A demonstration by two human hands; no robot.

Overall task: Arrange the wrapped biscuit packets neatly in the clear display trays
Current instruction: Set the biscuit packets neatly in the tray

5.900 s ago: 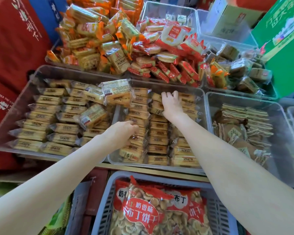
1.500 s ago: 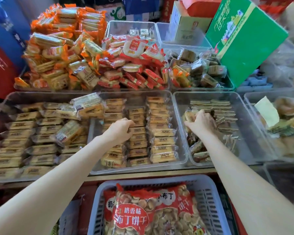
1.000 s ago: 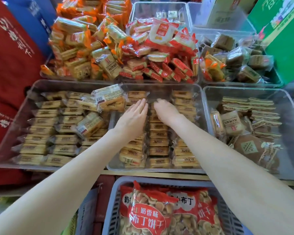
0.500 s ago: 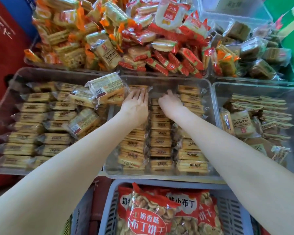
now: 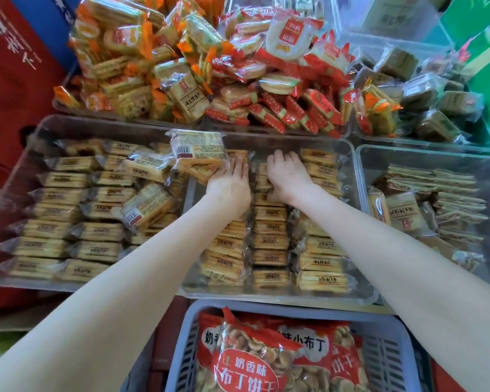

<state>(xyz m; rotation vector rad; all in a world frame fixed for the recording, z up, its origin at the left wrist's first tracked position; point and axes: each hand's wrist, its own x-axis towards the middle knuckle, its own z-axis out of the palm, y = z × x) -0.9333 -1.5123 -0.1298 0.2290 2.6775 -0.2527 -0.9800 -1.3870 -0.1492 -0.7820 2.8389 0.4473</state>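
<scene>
Shop display, near edge: grey basket (image 5: 391, 355) of bagged biscuits. Beyond, middle clear tray (image 5: 359, 290) holds biscuit packets (image 5: 270, 258) in rows; left hand (image 5: 232, 183) flat, open, right hand (image 5: 287, 176) curled on packets at far edge, grip uncertain

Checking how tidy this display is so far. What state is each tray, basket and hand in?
Middle tray: three neat packet rows, gap at far end.
Left tray: mostly rowed, several packets loose on top.
Right tray: partly filled, untidy.
Rear trays: heaped, unsorted.
Basket: holds red bags.
Left hand: flat on packets, no grip.
Right hand: fingers curled on packets.
</scene>
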